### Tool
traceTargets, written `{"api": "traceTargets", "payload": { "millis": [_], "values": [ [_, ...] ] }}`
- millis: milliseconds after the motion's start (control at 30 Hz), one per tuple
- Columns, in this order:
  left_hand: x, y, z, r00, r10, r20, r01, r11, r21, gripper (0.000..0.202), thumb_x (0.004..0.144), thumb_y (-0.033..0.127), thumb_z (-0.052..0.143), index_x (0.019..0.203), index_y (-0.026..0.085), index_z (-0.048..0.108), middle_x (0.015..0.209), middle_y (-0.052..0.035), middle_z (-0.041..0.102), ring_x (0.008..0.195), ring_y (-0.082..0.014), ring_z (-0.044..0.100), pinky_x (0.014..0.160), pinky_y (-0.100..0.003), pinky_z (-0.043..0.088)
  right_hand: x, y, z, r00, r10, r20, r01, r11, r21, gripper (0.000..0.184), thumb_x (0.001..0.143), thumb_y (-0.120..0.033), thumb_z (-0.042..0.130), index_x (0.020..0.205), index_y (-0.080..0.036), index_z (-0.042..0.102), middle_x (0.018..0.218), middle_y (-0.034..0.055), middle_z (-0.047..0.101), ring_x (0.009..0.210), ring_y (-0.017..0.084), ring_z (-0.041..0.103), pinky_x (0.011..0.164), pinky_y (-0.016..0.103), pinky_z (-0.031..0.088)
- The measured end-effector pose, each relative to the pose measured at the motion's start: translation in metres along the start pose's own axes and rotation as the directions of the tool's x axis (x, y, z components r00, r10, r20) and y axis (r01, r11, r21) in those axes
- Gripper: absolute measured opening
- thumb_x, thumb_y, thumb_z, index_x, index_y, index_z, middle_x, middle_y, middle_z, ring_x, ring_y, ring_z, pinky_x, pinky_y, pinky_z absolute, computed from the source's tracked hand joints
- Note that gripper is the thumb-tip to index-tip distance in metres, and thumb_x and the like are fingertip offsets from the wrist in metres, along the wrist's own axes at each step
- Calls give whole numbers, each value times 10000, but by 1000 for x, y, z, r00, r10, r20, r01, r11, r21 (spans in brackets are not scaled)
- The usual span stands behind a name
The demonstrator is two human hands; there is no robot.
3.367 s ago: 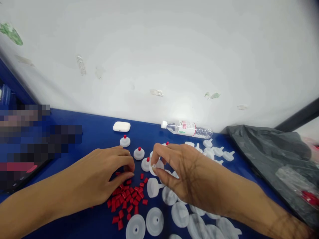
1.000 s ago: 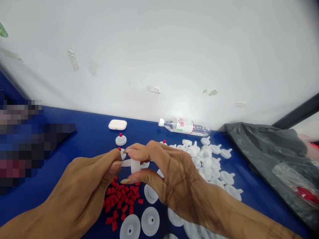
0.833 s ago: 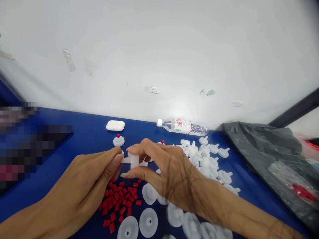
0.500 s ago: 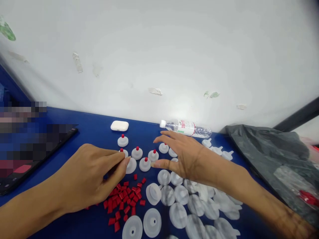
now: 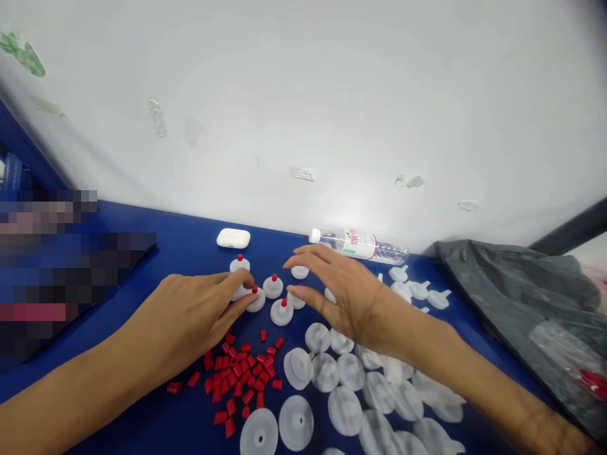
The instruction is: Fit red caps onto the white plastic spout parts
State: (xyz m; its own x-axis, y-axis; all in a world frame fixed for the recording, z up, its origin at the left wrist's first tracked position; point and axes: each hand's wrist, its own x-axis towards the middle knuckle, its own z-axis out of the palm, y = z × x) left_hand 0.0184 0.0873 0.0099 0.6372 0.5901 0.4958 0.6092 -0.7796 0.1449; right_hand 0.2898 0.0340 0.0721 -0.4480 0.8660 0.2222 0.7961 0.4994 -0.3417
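Note:
My left hand (image 5: 190, 316) reaches forward over the blue table (image 5: 180, 246). Its thumb and forefinger close round a white disc piece with a red cap (image 5: 257, 298). My right hand (image 5: 351, 297) hovers, open, fingers spread, just right of a small group of capped white pieces (image 5: 281, 312); it holds nothing. A pile of loose red caps (image 5: 241, 373) lies below my left hand. Uncapped white disc pieces (image 5: 332, 385) are spread under and in front of my right forearm.
A white earbud case (image 5: 233, 237) and a plastic water bottle (image 5: 360, 245) on its side lie by the white wall. A grey plastic bag (image 5: 521, 297) covers the right side. More white pieces (image 5: 417, 291) lie near the bag. A blurred area fills the left.
One second ago both hands held a white piece together above the table. My left hand has since set it down among the capped ones, and my right hand has let go and opened.

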Motion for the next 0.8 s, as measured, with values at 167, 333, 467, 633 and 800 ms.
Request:
{"api": "traceTargets", "payload": {
  "millis": [167, 333, 467, 633, 800],
  "values": [
    [2, 20, -15, 992, 125, 29, -120, 983, -140, 181, 1124, 267, 503, 1063, 278, 673, 934, 6, 723, 847, -198, 652, 691, -311, 487, -8, -17, -29, 988, -44, 150, 29, 995, 97, 203, 981, -357, 841, 1149, -269, 770, 1032, -14, 788, 959, 201, 747, 855, 355, 597],
    [1, 21, -12, 962, 235, 142, -202, 956, -215, 227, 1103, 215, 557, 1108, 329, 753, 1032, -2, 710, 934, -210, 594, 598, -278, 465, -14, -28, -20, 924, -182, 336, 177, 983, 45, 333, 910, -356, 921, 1191, -251, 775, 1098, -6, 822, 1082, 209, 770, 997, 350, 603],
    [0, 12, -1, 953, 259, 158, -221, 949, -225, 278, 1058, 131, 596, 993, 334, 774, 963, 16, 726, 883, -195, 593, 579, -262, 437, -12, -27, -8, 909, -201, 365, 234, 971, -47, 276, 954, -400, 876, 1141, -222, 779, 1054, 21, 829, 1044, 229, 787, 949, 359, 620],
    [-2, 7, 6, 963, 225, 148, -187, 954, -235, 235, 1113, 215, 567, 1021, 302, 764, 1013, 11, 748, 941, -201, 625, 679, -255, 499, -10, -29, -16, 931, -201, 306, 219, 975, -27, 247, 1061, -428, 737, 1191, -221, 771, 1152, 45, 814, 1050, 231, 775, 945, 370, 626],
    [-2, 13, 2, 986, 158, 50, -136, 943, -303, 276, 1170, 373, 471, 1158, 276, 728, 1043, -11, 796, 928, -197, 718, 772, -291, 575, -8, -28, -27, 972, -116, 204, 113, 993, 26, 298, 1174, -330, 476, 1325, -242, 717, 1180, 57, 727, 946, 200, 726, 869, 388, 628]
  ]
}}
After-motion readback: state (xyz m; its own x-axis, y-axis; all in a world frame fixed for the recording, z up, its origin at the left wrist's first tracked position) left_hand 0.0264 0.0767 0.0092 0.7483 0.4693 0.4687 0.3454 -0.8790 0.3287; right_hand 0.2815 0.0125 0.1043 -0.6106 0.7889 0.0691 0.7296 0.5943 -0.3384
